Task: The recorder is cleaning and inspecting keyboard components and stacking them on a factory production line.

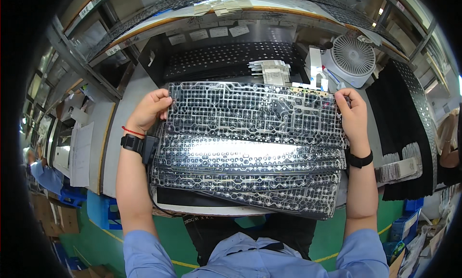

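Observation:
A clear keyboard membrane sheet (226, 107) with silvery printed tracks is stretched between my two hands. Its upper left corner is pinched by my left hand (150, 109), thumb on top. At the opposite upper corner, my right hand (354, 112) grips the edge with thumb and fingers closed. Beneath it lies a fanned pile of similar membrane sheets (240, 185), with a bright glare across the upper part. The lowest sheets slant toward the lower right. I cannot tell whether the held sheet is fully lifted off the pile.
Behind the sheets stands a black tray (154, 61) holding dark perforated sheets (231, 54) and a bundle of pale strips (272, 72). A white fan (352, 56) is at the back right. Black sheets (402, 119) with more strips (399, 168) lie right. A shelf edge (211, 19) spans overhead.

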Tool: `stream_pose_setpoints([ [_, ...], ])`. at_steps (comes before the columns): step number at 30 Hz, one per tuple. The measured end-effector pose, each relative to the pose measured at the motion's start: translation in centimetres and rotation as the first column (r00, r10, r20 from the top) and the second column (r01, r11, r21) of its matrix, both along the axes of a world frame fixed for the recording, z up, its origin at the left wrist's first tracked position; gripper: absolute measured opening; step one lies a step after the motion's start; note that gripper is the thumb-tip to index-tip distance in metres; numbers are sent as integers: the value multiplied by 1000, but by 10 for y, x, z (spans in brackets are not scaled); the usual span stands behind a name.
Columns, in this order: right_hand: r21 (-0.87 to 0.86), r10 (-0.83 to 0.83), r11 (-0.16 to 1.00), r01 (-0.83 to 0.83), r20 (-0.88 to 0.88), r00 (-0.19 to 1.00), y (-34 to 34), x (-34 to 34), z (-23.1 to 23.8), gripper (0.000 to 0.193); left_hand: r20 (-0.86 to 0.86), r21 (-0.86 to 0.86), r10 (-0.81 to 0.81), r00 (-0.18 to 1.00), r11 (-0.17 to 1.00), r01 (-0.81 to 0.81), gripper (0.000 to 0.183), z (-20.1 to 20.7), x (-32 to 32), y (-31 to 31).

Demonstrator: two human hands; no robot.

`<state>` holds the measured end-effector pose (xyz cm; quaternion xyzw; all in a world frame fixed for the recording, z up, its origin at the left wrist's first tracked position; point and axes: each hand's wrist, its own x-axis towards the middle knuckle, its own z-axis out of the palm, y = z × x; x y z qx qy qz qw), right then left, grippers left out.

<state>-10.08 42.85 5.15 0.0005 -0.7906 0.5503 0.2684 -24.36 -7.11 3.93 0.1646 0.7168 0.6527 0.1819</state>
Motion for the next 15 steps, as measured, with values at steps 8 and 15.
stream_pose_setpoints([
  [8,-208,146,970,-123,102,984,-4,3,5,15,-79,120,193,978,976,-183,10,-3,-8,-2],
  [15,-178,123,978,-110,64,990,-3,3,5,16,-15,210,226,974,953,-218,16,-4,-10,-4],
])
